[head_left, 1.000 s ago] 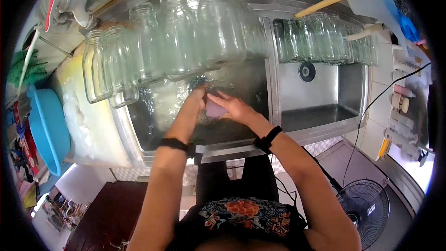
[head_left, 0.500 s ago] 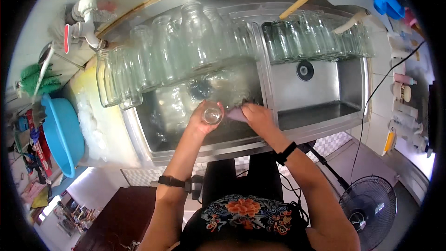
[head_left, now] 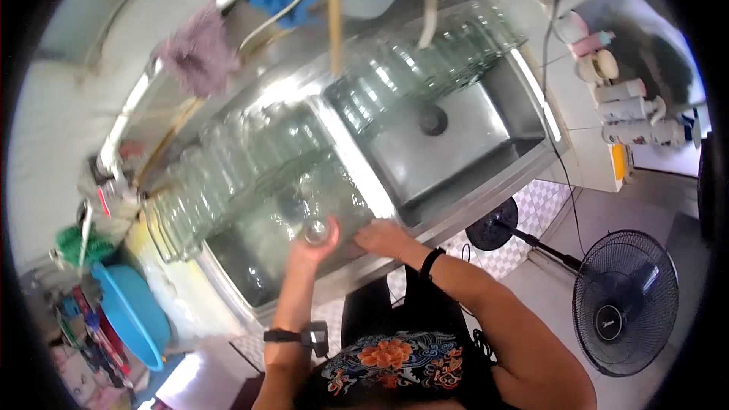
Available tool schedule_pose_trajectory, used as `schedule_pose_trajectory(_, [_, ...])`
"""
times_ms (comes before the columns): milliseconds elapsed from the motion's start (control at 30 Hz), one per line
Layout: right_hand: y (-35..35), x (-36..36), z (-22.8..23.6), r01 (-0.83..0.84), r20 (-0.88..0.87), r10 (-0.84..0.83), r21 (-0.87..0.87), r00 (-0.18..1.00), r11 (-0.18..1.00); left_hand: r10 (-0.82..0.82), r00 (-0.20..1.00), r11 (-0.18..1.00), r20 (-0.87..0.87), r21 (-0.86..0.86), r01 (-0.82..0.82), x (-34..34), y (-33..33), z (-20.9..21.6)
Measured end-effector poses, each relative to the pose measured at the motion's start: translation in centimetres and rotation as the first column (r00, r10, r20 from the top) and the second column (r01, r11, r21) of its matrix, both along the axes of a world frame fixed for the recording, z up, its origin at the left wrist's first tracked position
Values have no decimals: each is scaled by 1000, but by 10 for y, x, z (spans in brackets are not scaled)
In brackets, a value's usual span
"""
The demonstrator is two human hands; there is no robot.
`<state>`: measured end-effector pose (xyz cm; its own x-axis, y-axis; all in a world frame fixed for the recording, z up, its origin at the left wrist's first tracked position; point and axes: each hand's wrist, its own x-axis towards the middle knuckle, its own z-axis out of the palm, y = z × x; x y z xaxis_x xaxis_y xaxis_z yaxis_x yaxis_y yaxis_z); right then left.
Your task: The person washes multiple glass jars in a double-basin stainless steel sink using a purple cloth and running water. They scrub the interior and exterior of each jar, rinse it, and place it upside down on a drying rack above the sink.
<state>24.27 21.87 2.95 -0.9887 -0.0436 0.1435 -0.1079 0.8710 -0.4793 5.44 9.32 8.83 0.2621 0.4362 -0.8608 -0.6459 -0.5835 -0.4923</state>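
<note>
My left hand (head_left: 323,241) is closed around a clear glass bottle (head_left: 316,231), its round end facing up, over the left sink basin (head_left: 244,282), which has water in it. Close by on the right, my right hand (head_left: 382,240) is curled with its fingers bent down near the basin's front. A purple cloth (head_left: 348,251) shows faintly under those fingers, mostly hidden and blurred. Several clear glass bottles (head_left: 228,159) stand in a row along the back of the left basin. More glass bottles (head_left: 406,68) line the back of the right basin (head_left: 448,148).
A tap with a red handle (head_left: 105,201) is at the left, above a blue tub (head_left: 133,311) and a green brush (head_left: 82,247). A purple rag (head_left: 199,53) hangs behind the sink. Toiletry bottles (head_left: 630,110) stand far right; a black fan (head_left: 624,304) is on the floor.
My view has turned and shifted to the right, tilting the sink. The bottle stays in my left hand; my right hand has turned downward, and its purple cloth shows less.
</note>
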Motion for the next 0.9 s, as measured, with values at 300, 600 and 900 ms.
schedule_pose_trajectory(300, [6, -1, -7, -1, -101, -14, -147, 995, 989, -482, 518, 755, -707, -36, 654, 18, 134, 80])
schedule_pose_trajectory(600, [-3, 0, -20, 11, -51, -26, -281, 998, 960, -379, -334, 559, -863, -502, 660, 50, 456, 154])
schedule_pose_trajectory(900, [0, 2, -32, -29, -149, -11, -263, 989, 964, -487, -347, 526, -801, -587, 615, 70, 646, 93])
